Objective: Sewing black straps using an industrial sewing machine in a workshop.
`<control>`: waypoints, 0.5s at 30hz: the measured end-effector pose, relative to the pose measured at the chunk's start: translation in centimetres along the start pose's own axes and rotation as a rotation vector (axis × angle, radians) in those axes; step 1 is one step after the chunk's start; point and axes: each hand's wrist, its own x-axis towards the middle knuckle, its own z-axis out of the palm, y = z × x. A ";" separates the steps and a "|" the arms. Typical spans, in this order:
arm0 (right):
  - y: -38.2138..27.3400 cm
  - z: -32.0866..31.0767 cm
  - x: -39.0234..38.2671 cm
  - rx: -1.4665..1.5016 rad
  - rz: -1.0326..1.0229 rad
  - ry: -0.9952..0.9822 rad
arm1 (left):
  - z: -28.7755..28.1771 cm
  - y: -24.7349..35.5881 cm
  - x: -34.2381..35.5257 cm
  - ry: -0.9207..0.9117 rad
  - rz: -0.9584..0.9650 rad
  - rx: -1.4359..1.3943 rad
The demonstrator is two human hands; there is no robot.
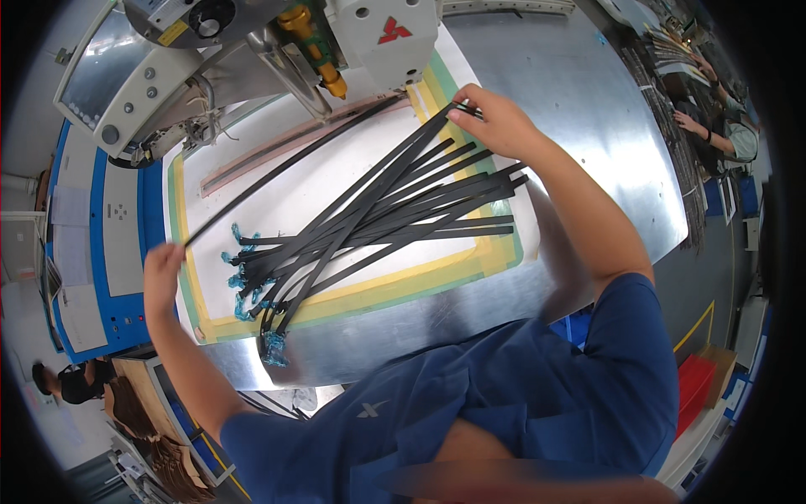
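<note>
A long black strap (290,172) stretches slantwise across the white work board (294,139), its upper end near the machine head. My left hand (164,260) is closed on its lower left end. At the upper right, my right hand (494,122) pinches the end of another black strap or straps (420,136) belonging to the crossed pile. The pile of black straps (361,223) fans over the board, with crinkled light-blue wrapping (243,281) at the left ends. Exactly how many straps my right fingers hold cannot be made out.
A sewing-type machine head (382,38) with a brass-coloured cylinder (315,50) overhangs the board's far side. A control panel (113,71) and blue machine housing (126,277) stand left. Yellow and green tape (353,307) borders the board on a metal table (579,143). Other people work farther off.
</note>
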 end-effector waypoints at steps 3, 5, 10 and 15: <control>-1.7 0.8 0.3 -0.064 -0.102 -0.011 | -0.2 0.7 -7.7 -0.156 -0.014 -0.163; -2.7 1.7 0.5 -0.157 -0.218 0.007 | 1.1 1.0 -11.2 -0.231 -0.049 -0.119; -4.4 4.5 2.3 -0.336 -0.360 0.058 | 2.3 1.5 -17.1 -0.278 -0.024 -0.183; -5.0 6.0 3.8 -0.488 -0.428 -0.006 | 1.9 1.8 -20.5 -0.290 -0.020 -0.278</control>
